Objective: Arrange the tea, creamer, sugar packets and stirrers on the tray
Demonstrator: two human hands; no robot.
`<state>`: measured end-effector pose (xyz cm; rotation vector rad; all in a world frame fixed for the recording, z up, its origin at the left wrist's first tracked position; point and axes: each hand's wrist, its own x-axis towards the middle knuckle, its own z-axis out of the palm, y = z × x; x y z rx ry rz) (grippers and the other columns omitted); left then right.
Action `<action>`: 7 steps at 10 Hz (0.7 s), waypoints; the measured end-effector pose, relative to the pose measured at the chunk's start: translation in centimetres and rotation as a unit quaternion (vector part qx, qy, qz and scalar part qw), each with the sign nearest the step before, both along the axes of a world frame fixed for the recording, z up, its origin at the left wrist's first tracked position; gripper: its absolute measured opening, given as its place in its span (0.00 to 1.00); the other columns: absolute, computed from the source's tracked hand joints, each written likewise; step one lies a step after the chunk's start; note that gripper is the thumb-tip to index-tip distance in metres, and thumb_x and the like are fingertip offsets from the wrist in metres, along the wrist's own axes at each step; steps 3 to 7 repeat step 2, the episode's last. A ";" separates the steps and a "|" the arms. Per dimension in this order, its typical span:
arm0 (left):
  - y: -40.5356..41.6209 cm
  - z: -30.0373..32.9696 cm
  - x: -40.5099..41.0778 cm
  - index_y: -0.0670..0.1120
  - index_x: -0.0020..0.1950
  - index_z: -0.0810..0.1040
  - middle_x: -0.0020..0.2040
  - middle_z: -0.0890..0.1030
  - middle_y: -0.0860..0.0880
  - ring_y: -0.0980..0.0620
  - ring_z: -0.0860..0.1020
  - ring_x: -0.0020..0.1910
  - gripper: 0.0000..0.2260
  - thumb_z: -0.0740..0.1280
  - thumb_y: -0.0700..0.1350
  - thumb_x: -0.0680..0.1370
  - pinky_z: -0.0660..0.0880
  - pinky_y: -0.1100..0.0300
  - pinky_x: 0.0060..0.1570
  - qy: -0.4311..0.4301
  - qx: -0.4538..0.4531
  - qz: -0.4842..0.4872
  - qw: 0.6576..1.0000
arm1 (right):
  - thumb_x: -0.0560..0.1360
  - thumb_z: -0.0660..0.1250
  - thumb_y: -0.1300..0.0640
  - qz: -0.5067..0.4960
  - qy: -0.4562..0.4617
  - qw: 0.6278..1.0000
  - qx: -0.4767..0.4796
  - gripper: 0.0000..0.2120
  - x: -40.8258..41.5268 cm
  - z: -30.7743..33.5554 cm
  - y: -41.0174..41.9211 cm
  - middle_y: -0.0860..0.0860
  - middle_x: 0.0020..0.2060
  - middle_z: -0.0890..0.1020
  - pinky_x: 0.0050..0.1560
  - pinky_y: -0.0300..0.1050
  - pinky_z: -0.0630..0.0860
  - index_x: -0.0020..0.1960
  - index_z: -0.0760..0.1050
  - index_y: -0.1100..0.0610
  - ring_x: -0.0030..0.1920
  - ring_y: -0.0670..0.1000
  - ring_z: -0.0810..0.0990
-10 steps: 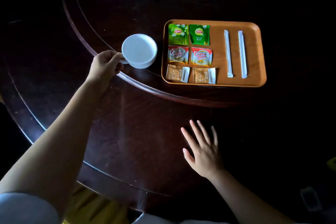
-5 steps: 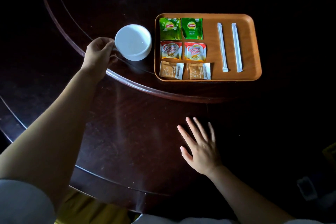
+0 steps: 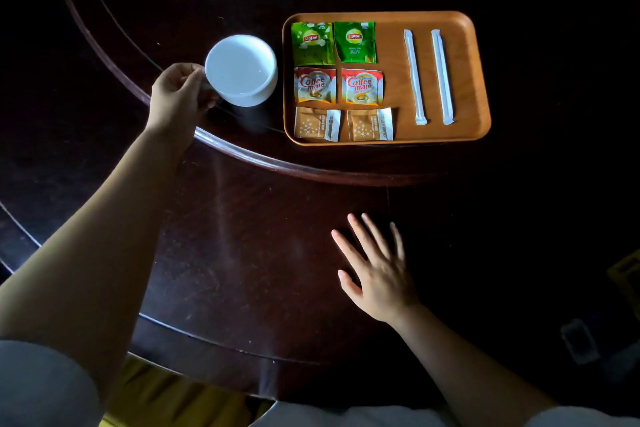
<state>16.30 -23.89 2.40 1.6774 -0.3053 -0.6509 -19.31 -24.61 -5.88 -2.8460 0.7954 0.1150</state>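
An orange wooden tray (image 3: 471, 80) lies on the raised turntable. In its left half sit two green tea packets (image 3: 312, 44) in the back row, two red creamer packets (image 3: 315, 86) in the middle row and two tan sugar packets (image 3: 317, 124) in the front row. Two white wrapped stirrers (image 3: 415, 76) lie side by side in the right half. Left of the tray stands a white cup (image 3: 241, 70); my left hand (image 3: 176, 97) grips its handle. My right hand (image 3: 379, 269) rests flat on the table nearer me, fingers spread, holding nothing.
The dark wooden table has a raised glass-edged turntable (image 3: 242, 156) whose rim curves under my left wrist. A yellow seat (image 3: 166, 399) shows below the table edge. Dim objects lie on the dark floor at the lower right.
My left hand keeps its hold on the cup, which has shifted slightly closer to the tray. My right hand stays flat on the table. The view has shifted a little.
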 end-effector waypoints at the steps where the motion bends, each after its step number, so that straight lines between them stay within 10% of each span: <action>1: 0.1 -0.2 0.1 0.44 0.50 0.76 0.34 0.80 0.52 0.57 0.76 0.31 0.06 0.61 0.42 0.76 0.73 0.64 0.33 0.004 0.001 0.005 1.000 | 0.71 0.60 0.43 -0.002 -0.021 1.000 0.003 0.30 -0.2 -0.1 0.1 0.53 0.73 0.63 0.69 0.65 0.57 0.72 0.59 0.45 0.73 0.53 0.58; 2: 1.4 -0.2 -0.8 0.44 0.62 0.70 0.49 0.79 0.47 0.56 0.78 0.32 0.15 0.61 0.46 0.76 0.75 0.64 0.32 -0.015 0.032 0.024 0.999 | 0.71 0.59 0.43 -0.003 -0.019 1.000 0.014 0.30 0.0 0.2 0.1 0.53 0.73 0.62 0.70 0.65 0.57 0.72 0.59 0.45 0.73 0.53 0.57; 7: 1.4 -0.2 -0.8 0.44 0.62 0.70 0.49 0.79 0.47 0.56 0.78 0.32 0.15 0.61 0.46 0.76 0.75 0.64 0.32 -0.015 0.032 0.024 0.999 | 0.71 0.59 0.43 -0.003 -0.019 1.000 0.014 0.30 0.0 0.2 0.1 0.53 0.73 0.62 0.70 0.65 0.57 0.72 0.59 0.45 0.73 0.53 0.57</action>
